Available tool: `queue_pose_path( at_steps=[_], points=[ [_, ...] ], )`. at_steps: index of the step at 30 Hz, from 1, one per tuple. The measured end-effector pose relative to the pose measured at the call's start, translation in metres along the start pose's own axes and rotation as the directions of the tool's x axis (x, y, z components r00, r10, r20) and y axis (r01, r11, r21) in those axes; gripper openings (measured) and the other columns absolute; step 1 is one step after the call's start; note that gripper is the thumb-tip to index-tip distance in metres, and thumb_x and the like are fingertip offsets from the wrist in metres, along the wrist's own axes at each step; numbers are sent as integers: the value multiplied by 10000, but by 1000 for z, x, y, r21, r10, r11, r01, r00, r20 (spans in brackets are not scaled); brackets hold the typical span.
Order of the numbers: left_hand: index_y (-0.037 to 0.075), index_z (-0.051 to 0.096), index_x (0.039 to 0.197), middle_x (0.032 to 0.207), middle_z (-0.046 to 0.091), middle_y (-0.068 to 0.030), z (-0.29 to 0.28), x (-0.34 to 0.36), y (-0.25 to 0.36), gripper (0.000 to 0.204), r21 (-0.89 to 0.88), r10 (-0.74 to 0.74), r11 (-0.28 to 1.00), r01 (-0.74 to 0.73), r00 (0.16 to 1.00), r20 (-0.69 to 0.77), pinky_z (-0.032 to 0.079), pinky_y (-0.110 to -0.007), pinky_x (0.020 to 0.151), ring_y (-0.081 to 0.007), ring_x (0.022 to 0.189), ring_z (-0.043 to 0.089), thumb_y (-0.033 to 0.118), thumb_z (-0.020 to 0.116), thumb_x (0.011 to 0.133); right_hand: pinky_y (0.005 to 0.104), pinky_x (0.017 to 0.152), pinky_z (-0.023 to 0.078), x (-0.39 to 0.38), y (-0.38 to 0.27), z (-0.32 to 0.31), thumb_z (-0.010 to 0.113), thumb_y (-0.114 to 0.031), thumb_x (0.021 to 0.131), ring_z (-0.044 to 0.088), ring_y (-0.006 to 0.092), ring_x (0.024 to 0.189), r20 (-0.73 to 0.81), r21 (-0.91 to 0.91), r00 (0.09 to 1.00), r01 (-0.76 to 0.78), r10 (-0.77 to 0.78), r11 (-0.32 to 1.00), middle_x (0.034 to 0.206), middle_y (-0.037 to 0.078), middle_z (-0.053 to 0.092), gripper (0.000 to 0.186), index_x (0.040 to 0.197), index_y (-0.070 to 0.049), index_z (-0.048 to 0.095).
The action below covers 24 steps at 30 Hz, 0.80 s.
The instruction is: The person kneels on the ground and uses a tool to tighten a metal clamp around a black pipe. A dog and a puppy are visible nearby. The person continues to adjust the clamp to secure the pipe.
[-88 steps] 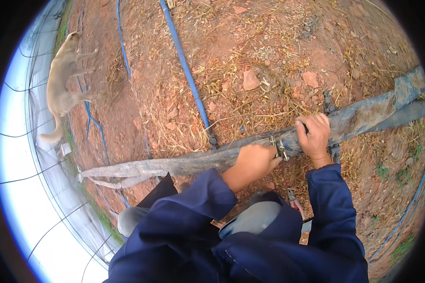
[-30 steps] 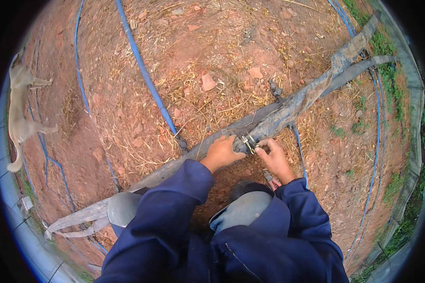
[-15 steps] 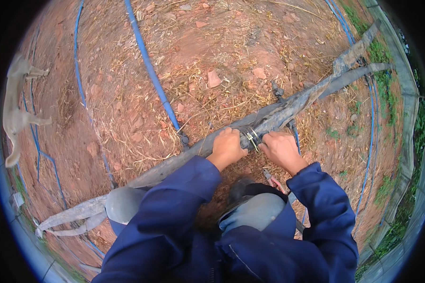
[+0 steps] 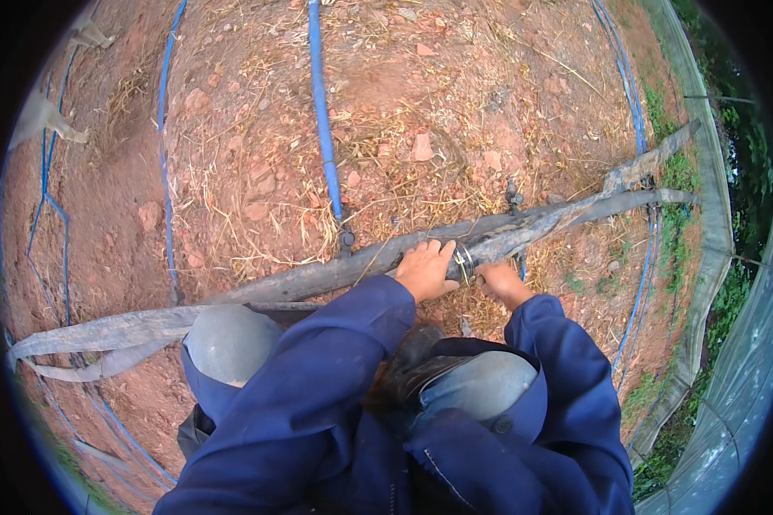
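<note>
A muddy dark grey hose [image 4: 558,221] crosses the ground in front of my knees, with a metal clamp [image 4: 462,263] around it. My left hand [image 4: 425,270] is wrapped over the hose just left of the clamp. My right hand [image 4: 505,283] is just right of the clamp, under the hose's near side, its fingers curled; what they hold is hidden. A black fitting [image 4: 345,238] joins a blue pipe [image 4: 325,129] beyond the hose.
Reddish soil with dry straw and stones [image 4: 422,148] surrounds me. More blue pipes [image 4: 165,154] run along the ground. A pale animal [image 4: 47,116] is at the far left. Mesh sheeting [image 4: 709,223] and greenery line the right side.
The pliers seen earlier beside my right knee are out of sight now. My right hand has shifted lower beside the clamp. The view has turned, moving the animal toward the upper left edge.
</note>
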<state>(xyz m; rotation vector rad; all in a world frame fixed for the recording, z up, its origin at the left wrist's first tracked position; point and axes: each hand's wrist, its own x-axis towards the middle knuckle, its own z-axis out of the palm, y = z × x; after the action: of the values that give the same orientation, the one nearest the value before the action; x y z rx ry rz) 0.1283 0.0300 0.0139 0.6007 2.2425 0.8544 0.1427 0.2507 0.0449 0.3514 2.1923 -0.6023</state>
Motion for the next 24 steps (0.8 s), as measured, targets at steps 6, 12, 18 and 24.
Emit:
queue_pose_path(
  at_steps=[6,12,18,24],
  points=[
    [59,517,1476,1303,640,-183,8,2,0,792,-15,-29,999,28,997,-70,512,-508,991,-365,1234,623,504,784,878,509,707,575,-29,-17,-7,728,-429,929,729,406,788,-285,-558,862,205,-418,804,782,203,724,386,884,-57,638],
    [59,556,1421,1241,652,-164,13,0,2,775,-16,-55,998,54,990,-130,514,-512,965,-358,1179,634,485,827,833,489,773,578,-32,-37,-30,711,-382,943,732,372,912,-11,-732,864,336,-504,592,945,183,733,339,922,-49,655],
    [56,542,1453,1267,635,-166,18,-3,3,809,-21,-67,998,65,987,-144,502,-517,982,-354,1197,617,478,834,828,494,742,575,-24,-21,-20,660,-368,980,728,382,825,65,-749,895,336,-441,572,847,200,729,345,842,-53,672],
    [26,553,1431,1219,651,-149,24,-5,4,809,16,-40,999,44,976,-216,508,-512,964,-336,1173,630,461,845,815,504,797,568,-9,0,4,556,-461,1003,729,417,877,-38,-74,999,-25,22,997,889,242,750,490,912,-32,773]
  ],
)
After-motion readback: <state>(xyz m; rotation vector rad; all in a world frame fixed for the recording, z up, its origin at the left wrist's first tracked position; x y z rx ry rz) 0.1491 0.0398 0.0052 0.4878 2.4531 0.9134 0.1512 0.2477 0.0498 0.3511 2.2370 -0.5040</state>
